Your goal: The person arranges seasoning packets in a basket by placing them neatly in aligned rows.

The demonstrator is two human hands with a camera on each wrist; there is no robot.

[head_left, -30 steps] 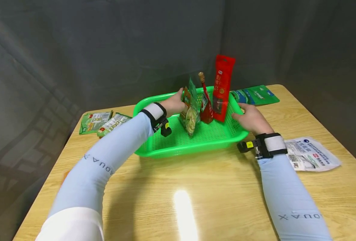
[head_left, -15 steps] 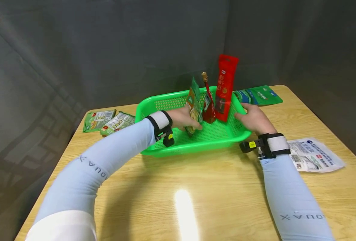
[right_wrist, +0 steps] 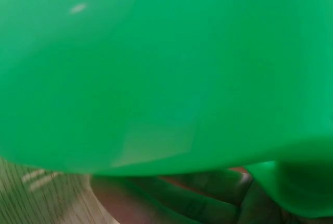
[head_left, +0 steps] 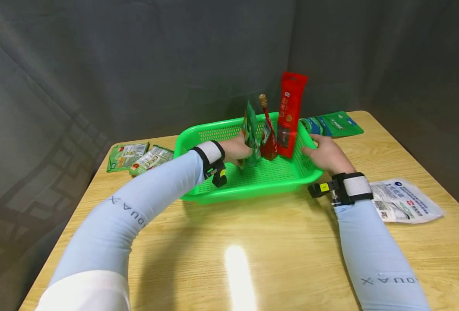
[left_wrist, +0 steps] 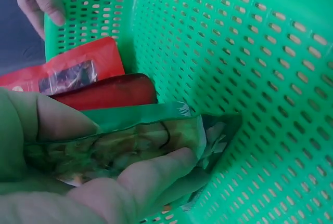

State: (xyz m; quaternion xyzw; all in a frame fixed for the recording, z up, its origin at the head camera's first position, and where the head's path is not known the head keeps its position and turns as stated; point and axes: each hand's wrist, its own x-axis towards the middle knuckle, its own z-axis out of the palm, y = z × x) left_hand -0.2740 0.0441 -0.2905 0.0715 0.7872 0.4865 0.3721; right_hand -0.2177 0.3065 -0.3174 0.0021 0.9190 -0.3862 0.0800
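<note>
left hand [head_left: 235,149] grips a packet [left_wrist: 130,145], right hand [head_left: 327,153] seemingly the basket rim [head_left: 252,192]

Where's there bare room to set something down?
Tabletop in front of the green basket, between left sleeve and right sleeve; also the near basket floor, right of the left hand. Crowded: behind that, where green packet, red bottle and red packet are bunched.

The table [head_left: 198,242] is viewed forward and down from the head; the basket [head_left: 248,194], shared by all, is looked into closely from the left wrist, its rim [right_wrist: 166,104] closest from the right.
</note>
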